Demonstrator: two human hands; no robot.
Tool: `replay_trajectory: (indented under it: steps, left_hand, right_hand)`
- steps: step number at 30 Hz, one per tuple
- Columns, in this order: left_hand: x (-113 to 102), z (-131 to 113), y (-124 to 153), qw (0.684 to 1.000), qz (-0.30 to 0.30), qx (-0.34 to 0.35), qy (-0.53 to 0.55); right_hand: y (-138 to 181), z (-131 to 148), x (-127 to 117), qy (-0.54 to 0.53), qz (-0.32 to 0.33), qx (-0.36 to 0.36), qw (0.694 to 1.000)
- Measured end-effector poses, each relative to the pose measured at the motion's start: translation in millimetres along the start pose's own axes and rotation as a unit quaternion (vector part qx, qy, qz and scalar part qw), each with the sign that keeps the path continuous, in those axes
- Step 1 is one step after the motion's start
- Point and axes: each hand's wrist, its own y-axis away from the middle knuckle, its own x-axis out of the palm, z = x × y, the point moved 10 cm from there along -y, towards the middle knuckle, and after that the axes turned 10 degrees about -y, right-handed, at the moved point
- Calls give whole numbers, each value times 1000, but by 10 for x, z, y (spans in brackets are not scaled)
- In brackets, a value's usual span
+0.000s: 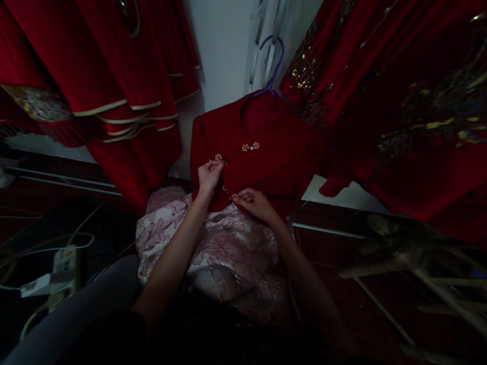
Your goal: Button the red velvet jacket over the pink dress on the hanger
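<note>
A red top (270, 168) hangs on a purple hanger (271, 77) in front of me. At its neckline sits a pair of flower-shaped beaded ornaments (250, 147). My left hand (210, 176) is closed in a pinch against the chest of the top, just under another flower ornament (218, 157); what its fingertips grip is too small to tell. Lower and to the right, my right hand (255, 202) pinches the end of a short beaded strand (226, 190), which lies between the two hands. A pale pink floral fabric (230, 238) spreads below the top, over my lap.
Red garments with light piping (136, 93) hang at the left. More red garments with gold sequins (437, 114) hang at the right. A power strip (64, 266) with white cables is at lower left, and a wooden stool-like frame (415, 271) lies at lower right.
</note>
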Motion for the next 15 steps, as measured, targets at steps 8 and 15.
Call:
replay_trajectory:
  steps: [8,15]
  left_hand:
    - [346,-831,228,965,147,206,-71]
    - [666,-1617,486,758,118,494,-409]
  right_hand:
    - [44,27,58,-11,62,22,998]
    - [194,192,100,1,168,52,984]
